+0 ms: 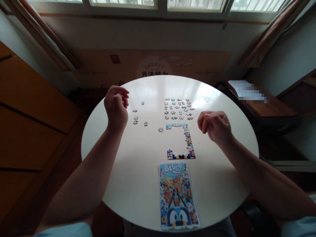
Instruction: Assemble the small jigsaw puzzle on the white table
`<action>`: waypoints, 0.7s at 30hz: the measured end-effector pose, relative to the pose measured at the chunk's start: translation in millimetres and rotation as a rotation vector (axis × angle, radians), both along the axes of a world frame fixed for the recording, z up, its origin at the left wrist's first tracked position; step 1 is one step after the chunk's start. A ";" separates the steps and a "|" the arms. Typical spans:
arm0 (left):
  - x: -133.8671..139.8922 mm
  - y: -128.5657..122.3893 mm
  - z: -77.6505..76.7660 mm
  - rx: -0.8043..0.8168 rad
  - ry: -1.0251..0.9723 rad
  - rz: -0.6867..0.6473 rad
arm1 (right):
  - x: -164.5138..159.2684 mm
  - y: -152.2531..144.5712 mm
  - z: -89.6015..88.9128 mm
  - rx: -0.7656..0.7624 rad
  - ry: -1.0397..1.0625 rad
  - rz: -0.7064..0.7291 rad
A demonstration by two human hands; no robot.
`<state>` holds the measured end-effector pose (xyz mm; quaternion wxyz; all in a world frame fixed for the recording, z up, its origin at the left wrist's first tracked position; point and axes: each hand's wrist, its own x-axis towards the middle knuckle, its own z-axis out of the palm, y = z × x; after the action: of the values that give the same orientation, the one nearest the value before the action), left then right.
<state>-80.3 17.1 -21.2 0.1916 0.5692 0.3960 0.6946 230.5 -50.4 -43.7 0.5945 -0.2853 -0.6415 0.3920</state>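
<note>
My left hand is raised over the table's left side, its fingers loosely curled and nothing showing in them. Nearest to it are several loose jigsaw pieces. At the right, my right hand is closed with its thumb against the bent fingers; whatever it may hold is hidden. Between the hands lies a partly joined puzzle border, with top, right and bottom edges linked and the left side open. A single piece rests by its upper left corner. Further back, loose pieces are spread in rows.
A Bluey picture sheet lies at the near edge of the round white table. Beyond the table are a printed cardboard panel and windows. A wooden cabinet stands at left, a brown chair or bench with papers at right.
</note>
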 end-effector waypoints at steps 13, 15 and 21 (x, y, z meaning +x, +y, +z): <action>-14.3 22.9 -12.4 0.048 -0.045 0.207 | 7.6 15.9 -28.5 -0.109 0.030 -0.193; -23.4 25.2 -12.1 0.098 0.058 0.271 | 6.7 15.2 -30.6 -0.108 0.045 -0.210; -55.1 26.8 -9.1 0.092 0.171 0.416 | 8.0 12.8 -39.2 -0.176 0.019 -0.205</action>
<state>-135.4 43.9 -30.3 -0.0163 0.5402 0.4877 0.6857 238.4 -37.6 -82.9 0.6100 -0.3967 -0.5665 0.3869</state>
